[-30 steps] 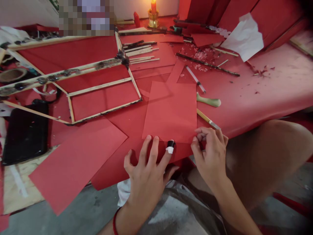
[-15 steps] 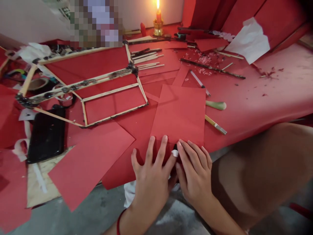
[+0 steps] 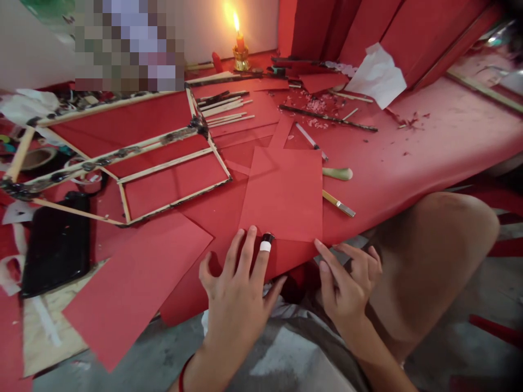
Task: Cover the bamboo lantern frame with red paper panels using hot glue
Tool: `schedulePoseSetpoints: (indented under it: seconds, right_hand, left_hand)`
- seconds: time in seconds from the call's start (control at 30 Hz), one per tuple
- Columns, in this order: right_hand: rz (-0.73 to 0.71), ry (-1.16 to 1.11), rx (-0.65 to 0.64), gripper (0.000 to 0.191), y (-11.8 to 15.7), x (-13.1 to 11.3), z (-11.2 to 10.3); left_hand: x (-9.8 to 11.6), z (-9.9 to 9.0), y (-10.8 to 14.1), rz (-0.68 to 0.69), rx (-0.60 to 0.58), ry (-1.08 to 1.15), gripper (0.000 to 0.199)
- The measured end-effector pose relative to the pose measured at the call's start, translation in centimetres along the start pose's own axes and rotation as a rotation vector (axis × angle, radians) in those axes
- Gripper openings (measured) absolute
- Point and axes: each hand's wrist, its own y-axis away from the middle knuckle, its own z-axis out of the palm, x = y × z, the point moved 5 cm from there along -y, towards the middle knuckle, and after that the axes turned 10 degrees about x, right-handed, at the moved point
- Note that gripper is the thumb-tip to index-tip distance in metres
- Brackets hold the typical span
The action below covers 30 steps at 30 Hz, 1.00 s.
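Note:
A sheet of red paper (image 3: 286, 190) lies flat on the red-covered table, its near edge toward me. My left hand (image 3: 239, 280) is spread out at the paper's near left corner, fingertips resting on its edge. One of its fingers wears a white band and a black tip (image 3: 267, 239). My right hand (image 3: 347, 277) touches the near right corner with an outstretched index finger; its other fingers are bent and apart, holding nothing. Partly under the sheet's right side stick out a yellow-handled cutter (image 3: 339, 203) and a pale green handle (image 3: 338, 173).
Left stands a wooden stick frame (image 3: 175, 158) with dark glued joints. Below it lie another red sheet (image 3: 139, 283) and a black phone (image 3: 57, 245). A lit candle (image 3: 240, 43) burns at the back, near thin sticks (image 3: 229, 111), a pen (image 3: 310, 140) and crumpled tissue (image 3: 378, 79).
My right hand has moved right, away from my left hand, to the paper's right corner, with its index finger now extended. The view has shifted, so the scene sits further left.

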Motion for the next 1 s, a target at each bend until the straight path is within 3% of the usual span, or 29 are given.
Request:
schedulePoseSetpoints:
  seconds: [0.27,0.4,0.5,0.6,0.73,1.0]
  right_hand:
    - [0.026,-0.063,0.114,0.026,-2.0,0.9,-0.7]
    - [-0.016,-0.088,-0.014,0.027,-3.8,0.4,0.4]
    - [-0.008,-0.170,-0.112,0.014,-5.0,-0.1,1.6]
    - [-0.032,-0.274,-0.166,0.015,-6.1,-0.6,2.7]
    - [-0.120,-0.353,-0.115,0.021,-7.6,-0.6,3.8]
    - [-0.186,-0.362,-0.132,0.020,-7.8,0.9,3.9]
  left_hand:
    - [-0.1,0.1,0.1,0.016,0.042,0.036,0.057]
    - [0.0,-0.5,0.0,0.014,0.079,0.081,0.058]
    - [0.0,-0.9,-0.6,0.009,0.136,0.109,0.050]
    - [0.0,-0.9,-2.0,0.020,0.162,0.182,0.034]
    - [0.0,-1.1,-4.7,0.029,0.200,0.287,0.020]
    - [1.7,0.2,-7.5,0.079,0.064,0.248,0.015]
